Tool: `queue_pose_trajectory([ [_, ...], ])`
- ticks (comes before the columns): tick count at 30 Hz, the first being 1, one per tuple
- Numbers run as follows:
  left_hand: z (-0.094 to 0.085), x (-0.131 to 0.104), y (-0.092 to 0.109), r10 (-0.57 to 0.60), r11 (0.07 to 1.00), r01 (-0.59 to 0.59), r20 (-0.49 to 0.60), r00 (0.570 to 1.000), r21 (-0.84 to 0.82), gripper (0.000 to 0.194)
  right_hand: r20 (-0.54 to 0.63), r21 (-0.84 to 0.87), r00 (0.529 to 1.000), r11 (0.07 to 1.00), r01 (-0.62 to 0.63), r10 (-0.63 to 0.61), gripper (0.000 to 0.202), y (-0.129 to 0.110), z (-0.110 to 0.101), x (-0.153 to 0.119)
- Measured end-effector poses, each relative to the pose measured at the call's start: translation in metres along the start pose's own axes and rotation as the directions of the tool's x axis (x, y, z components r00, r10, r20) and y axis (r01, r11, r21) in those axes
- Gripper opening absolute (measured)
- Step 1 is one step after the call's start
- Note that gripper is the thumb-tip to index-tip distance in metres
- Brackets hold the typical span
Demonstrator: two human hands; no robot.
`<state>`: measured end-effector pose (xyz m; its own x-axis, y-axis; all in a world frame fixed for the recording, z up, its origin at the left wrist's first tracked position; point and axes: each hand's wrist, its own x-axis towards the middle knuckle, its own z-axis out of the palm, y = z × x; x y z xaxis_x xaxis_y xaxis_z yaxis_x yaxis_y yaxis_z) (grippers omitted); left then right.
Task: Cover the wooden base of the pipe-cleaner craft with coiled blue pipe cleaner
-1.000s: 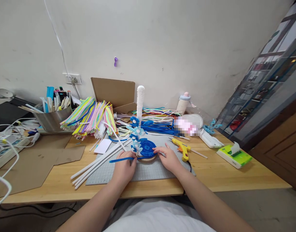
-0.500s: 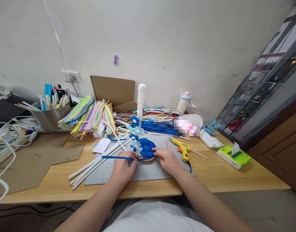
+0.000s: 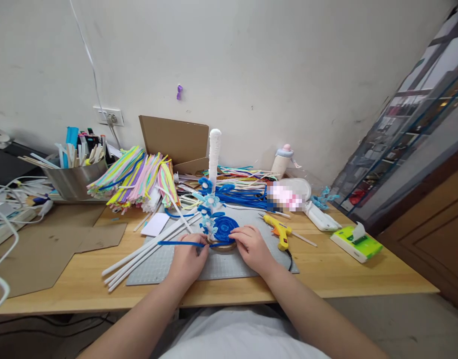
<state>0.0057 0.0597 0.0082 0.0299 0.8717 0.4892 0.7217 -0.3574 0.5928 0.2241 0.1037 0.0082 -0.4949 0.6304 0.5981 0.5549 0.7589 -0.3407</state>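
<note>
Presently: my left hand (image 3: 189, 253) pinches blue pipe cleaner (image 3: 174, 243); right hand (image 3: 251, 247), fingers bent, touches blue spiral coil (image 3: 225, 227), apparently steadying it; pinch unclear.

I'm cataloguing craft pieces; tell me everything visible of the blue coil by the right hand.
The blue coil is a roughly round, flat spiral of strand that looks like fuzzy pipe cleaner, its rings packed closely. It sits over the round wooden-looking base, just right of the flower-decked white post. The right hand touches its right edge with the fingertips. A blue strand held in the left hand runs along its near side; whether the two join is unclear.
</note>
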Motion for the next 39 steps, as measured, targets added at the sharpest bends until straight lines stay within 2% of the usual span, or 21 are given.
queue_pose_trajectory([
  [5,0.001,0.002,0.000,-0.030,1.000,0.030,-0.022,0.999,0.001,0.006,0.076,-0.048,0.997,0.999,0.011,-0.008,0.030,-0.006,0.000,-0.001],
  [11,-0.001,0.015,-0.003,-0.148,0.988,0.145,0.055,0.987,0.058,0.007,0.101,-0.114,0.995,0.993,-0.004,0.016,0.021,-0.016,-0.002,0.001],
  [18,0.000,0.017,-0.008,-0.128,0.990,0.126,0.042,0.991,0.057,0.007,0.078,-0.110,0.996,0.994,-0.027,0.035,0.013,-0.017,-0.002,0.008],
  [30,0.001,0.014,-0.003,-0.108,0.991,0.107,0.002,0.994,0.082,0.007,0.092,-0.144,0.995,0.988,0.059,-0.046,0.029,-0.018,-0.005,0.001],
  [39,0.002,0.013,-0.003,-0.119,0.987,0.119,-0.013,0.993,0.104,0.007,0.123,-0.197,0.990,0.975,0.099,-0.076,0.032,-0.019,-0.004,0.000],
])
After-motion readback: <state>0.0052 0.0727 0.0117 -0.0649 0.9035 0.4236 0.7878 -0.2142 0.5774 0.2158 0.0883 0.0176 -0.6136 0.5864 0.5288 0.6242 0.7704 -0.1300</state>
